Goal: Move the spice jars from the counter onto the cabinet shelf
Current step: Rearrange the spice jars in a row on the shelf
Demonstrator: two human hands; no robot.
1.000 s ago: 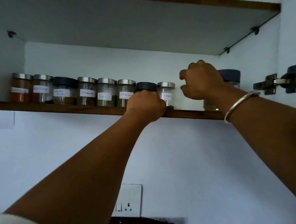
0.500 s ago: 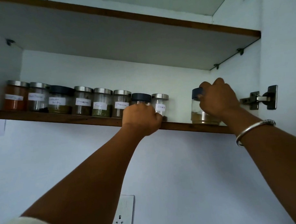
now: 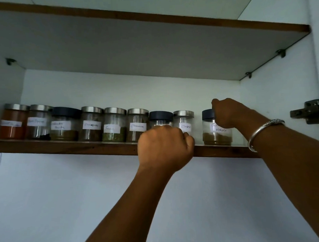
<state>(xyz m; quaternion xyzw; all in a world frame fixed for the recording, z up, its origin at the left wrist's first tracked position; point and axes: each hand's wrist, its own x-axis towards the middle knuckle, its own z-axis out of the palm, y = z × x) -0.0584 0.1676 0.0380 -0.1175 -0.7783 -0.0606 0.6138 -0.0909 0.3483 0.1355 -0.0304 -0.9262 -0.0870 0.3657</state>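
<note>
Glass jars [image 3: 114, 125]: nine on shelf [image 3: 65, 148]

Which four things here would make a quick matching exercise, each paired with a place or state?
Things:
1. Cloves jar
2. Masala jar
3. Leftmost jar
4. Left hand

Descriptions:
A. red-orange contents
B. gripped near its dark lid by the right hand
C. silver lid, between two dark-lidded jars
D. closed at the shelf edge

Pairs: 1-C, 2-B, 3-A, 4-D
</note>
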